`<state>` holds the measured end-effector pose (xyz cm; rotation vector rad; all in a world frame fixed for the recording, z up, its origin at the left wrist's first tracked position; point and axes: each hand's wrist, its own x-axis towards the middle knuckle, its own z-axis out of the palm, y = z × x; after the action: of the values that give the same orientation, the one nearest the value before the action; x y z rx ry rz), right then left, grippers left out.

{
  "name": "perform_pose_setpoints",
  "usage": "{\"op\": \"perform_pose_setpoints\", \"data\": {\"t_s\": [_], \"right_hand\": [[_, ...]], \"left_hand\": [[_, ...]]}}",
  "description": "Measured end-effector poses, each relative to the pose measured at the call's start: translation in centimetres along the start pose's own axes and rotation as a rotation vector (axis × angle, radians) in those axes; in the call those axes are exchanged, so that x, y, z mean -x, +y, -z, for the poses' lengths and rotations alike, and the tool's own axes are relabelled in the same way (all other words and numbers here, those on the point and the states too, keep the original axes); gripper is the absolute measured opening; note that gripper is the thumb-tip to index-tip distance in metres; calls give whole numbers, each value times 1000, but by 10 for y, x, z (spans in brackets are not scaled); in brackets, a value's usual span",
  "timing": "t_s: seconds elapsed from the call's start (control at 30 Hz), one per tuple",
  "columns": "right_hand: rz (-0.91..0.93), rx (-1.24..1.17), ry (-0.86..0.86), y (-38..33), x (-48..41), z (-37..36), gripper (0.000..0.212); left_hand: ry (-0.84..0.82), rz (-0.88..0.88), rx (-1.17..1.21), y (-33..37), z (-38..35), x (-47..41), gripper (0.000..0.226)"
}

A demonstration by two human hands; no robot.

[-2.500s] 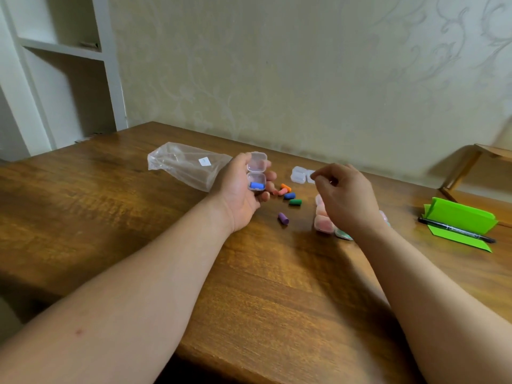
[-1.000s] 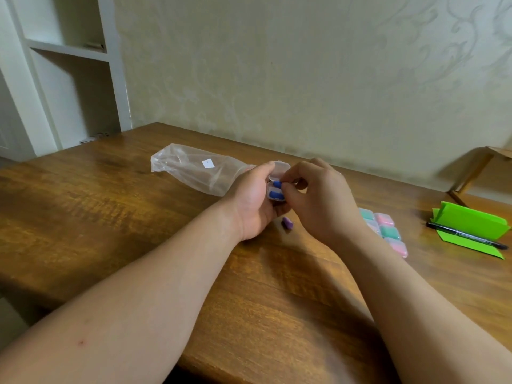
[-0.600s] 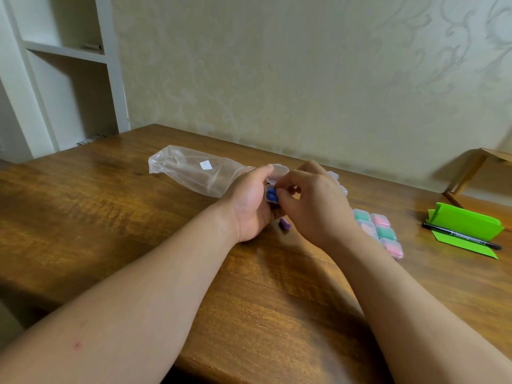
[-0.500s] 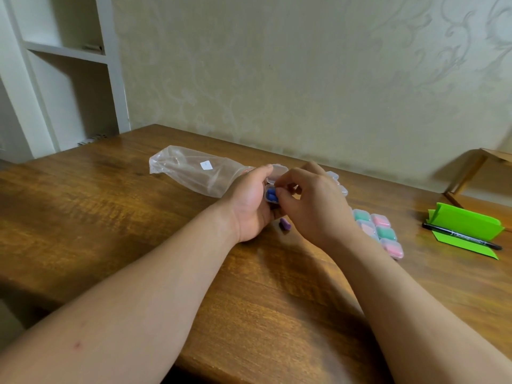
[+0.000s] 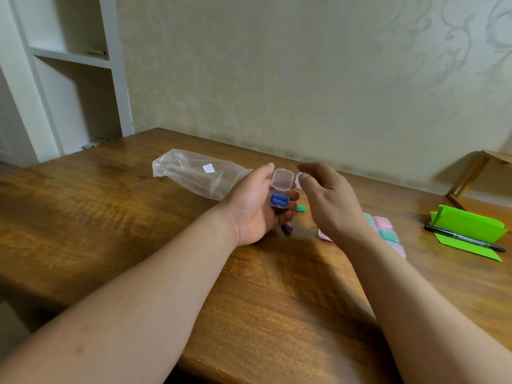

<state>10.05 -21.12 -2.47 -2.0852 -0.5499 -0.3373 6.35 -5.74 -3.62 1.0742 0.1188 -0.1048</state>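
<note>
Little case open in the left hand, right hand loose beside it

The left hand [image 5: 253, 207] sits palm-up over the wooden table [image 5: 110, 217], fingers curled round a small clear case [image 5: 282, 180] whose lid is flipped up and away from the person, and there in the base lie two blue earplugs [image 5: 278, 200] side by side. The right hand [image 5: 329, 202] hovers just beside the case, apart from it, fingers loosely bent and a touch blurred, with nothing seen in its grip. On the table below, a green earplug [image 5: 301, 208] peeks out between the two hands and a purple earplug [image 5: 288, 229] lies just under the left fingers. Behind the left hand rests a clear plastic bag [image 5: 194, 173]. To the right, partly behind the right wrist, is a cluster of shut cases [image 5: 386, 230] in pink and teal; further right, a black pen [image 5: 465, 241] lies against a folded green card [image 5: 468, 223].
</note>
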Motion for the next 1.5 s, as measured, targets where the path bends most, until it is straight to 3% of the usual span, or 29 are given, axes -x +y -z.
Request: {"op": "perform_pose_setpoints", "data": {"t_s": [0.13,0.3,0.4,0.57,0.87,1.17,1.3,1.4,1.5], "right_hand": [[140,14,-71,-8,4,-4,33],[263,178,-120,-10,12,-7,10],[270,246,-171,-9,15,-10,17],[204,249,-84,-6,10,-7,33],[252,244,-137,1,7,-5,59],[301,323,-111,3,4,-2,42],[264,357,-228,0,-3,19,43],[256,383,-245,0,-8,42,35],[181,338,-158,12,-6,74,29]], "left_hand": [[-7,0,44,0,4,-1,68],[17,-4,150,2,10,-4,68],[6,-7,130,3,9,-2,60],[-17,-52,63,0,6,-2,33],[38,-139,-102,-5,9,-8,29],[-6,-160,-207,-7,6,-5,19],[-56,-155,-252,-9,-1,1,23],[-123,-142,-204,-7,-6,4,31],[-127,-137,-91,0,-5,8,37]]}}
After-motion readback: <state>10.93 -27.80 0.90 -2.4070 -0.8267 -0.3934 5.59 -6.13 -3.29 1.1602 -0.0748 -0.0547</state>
